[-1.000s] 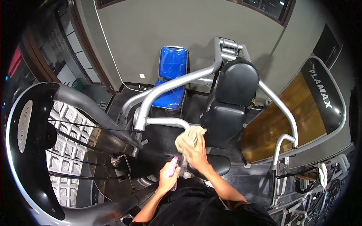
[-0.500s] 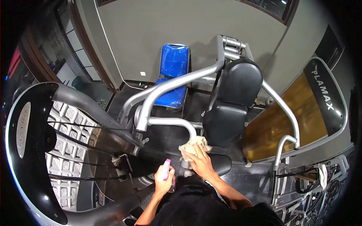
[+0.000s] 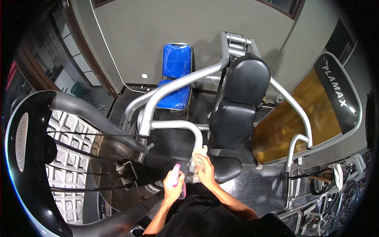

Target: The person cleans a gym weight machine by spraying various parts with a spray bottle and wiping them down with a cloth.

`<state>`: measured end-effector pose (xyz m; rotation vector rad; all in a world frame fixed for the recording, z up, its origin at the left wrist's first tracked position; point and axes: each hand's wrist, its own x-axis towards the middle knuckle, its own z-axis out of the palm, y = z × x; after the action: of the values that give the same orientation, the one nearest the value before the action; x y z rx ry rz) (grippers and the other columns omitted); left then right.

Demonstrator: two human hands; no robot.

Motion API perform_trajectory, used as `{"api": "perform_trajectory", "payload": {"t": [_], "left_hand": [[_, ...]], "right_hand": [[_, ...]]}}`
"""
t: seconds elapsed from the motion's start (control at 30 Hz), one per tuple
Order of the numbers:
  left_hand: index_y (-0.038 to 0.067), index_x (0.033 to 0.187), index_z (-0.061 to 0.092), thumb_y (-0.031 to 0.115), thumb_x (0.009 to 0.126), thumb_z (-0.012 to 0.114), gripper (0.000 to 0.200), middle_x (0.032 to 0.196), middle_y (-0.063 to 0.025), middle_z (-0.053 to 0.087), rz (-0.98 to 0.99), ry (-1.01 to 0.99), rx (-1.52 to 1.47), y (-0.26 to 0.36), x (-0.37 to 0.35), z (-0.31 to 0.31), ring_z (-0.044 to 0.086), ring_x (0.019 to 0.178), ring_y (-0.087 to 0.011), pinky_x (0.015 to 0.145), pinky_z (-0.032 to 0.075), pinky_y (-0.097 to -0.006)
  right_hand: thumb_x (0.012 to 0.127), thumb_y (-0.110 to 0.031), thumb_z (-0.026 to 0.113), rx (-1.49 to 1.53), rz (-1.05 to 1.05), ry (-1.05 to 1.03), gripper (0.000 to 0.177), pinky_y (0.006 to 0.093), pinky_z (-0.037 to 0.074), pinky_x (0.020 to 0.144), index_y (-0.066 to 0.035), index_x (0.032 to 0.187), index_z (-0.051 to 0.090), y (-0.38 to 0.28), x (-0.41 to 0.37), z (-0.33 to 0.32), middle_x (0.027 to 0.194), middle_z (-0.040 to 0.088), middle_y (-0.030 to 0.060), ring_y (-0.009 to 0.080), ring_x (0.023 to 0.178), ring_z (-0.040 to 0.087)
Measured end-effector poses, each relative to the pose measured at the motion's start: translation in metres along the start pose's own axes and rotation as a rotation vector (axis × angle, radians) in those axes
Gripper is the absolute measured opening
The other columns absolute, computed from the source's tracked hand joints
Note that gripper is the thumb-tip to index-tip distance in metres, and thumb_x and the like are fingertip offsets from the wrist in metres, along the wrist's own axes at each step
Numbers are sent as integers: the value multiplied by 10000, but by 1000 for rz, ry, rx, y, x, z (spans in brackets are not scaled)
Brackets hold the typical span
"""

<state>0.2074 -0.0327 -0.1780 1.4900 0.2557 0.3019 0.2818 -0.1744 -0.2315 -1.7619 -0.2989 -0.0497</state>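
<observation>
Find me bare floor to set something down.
Dark floor shows bare between the rounded black pad and the gold-and-black PLAMAX panel. Crowded: around the left hand, pink-topped spray bottle, right hand, cream cloth and curved silver bar.

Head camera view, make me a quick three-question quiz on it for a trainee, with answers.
1. Multiple choice: the left hand holds (a) a black dumbbell, (b) a pink-topped plastic spray bottle, (c) a blue mug.
2. True or false: the right hand holds a cream cloth against a curved silver metal handle.
3. Fill in: the white lettering on the tall gold-and-black panel reads ____.

Key: 1 b; 2 true; 3 PLAMAX.
</observation>
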Motion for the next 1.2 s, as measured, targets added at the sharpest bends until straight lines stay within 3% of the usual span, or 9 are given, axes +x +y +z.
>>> {"api": "perform_trajectory", "payload": {"t": [0.1,0.17,0.23,0.3,0.43,0.6,0.73,0.9,1.2], "left_hand": [[14,937,561,10,864,620,95,715,-20,581,24,1,69,-2,-4,-9,563,571,-76,524,464,-230],[-1,1028,550,6,879,587,153,885,-60,603,-52,-35,54,-8,-8,-15,578,638,-93,602,495,-252],[7,983,556,6,872,601,120,795,-38,587,-44,-9,37,-9,-8,-15,568,603,-82,563,479,-240],[16,938,561,5,865,615,92,705,-16,571,-38,17,19,-6,-10,-14,559,568,-72,523,462,-228],[8,941,563,13,862,621,98,715,-24,583,4,9,49,-7,-10,-12,564,568,-81,532,470,-237],[-4,982,556,-18,864,587,123,838,-56,601,-90,-55,57,-8,-17,-18,582,645,-100,605,492,-256],[-3,977,556,-10,866,593,117,833,-56,599,-92,-49,26,-11,-13,-19,583,638,-100,604,493,-257],[-7,987,567,4,869,603,124,827,-46,606,-60,-66,55,-13,-5,-19,583,670,-92,631,488,-247],[6,918,577,11,850,636,90,716,-20,583,23,-20,15,-9,0,-17,552,576,-72,551,473,-232]], "right_hand": [[932,-76,489,219,123,1,376,310,388,997,-26,1304,453,28,-18,7,1345,453,129,211,1167,516],[987,-198,422,599,387,252,401,332,369,1030,-18,1344,382,12,-4,16,1293,512,105,210,1150,529],[999,-278,376,594,492,189,412,349,418,992,-32,1327,415,27,14,13,1244,559,106,200,1099,566],[985,-298,417,1017,757,-23,416,334,406,983,-12,1283,463,61,36,6,1185,578,89,202,1090,554],[989,-306,401,759,881,47,369,334,448,909,-33,1193,542,43,54,7,1072,611,86,175,1017,568],[982,-199,454,242,280,358,329,312,444,892,23,1217,512,-3,22,23,1105,593,107,169,1000,563],[809,66,534,-71,-192,215,366,363,356,1032,15,1170,568,-16,0,18,1250,541,213,326,1208,506],[772,37,608,-425,-253,89,479,459,332,1058,-81,1235,576,-35,54,14,1423,337,264,472,1281,350],[726,69,598,-564,-275,-91,381,442,417,1017,-86,1068,665,-39,23,2,1388,418,194,457,1307,327]]}}
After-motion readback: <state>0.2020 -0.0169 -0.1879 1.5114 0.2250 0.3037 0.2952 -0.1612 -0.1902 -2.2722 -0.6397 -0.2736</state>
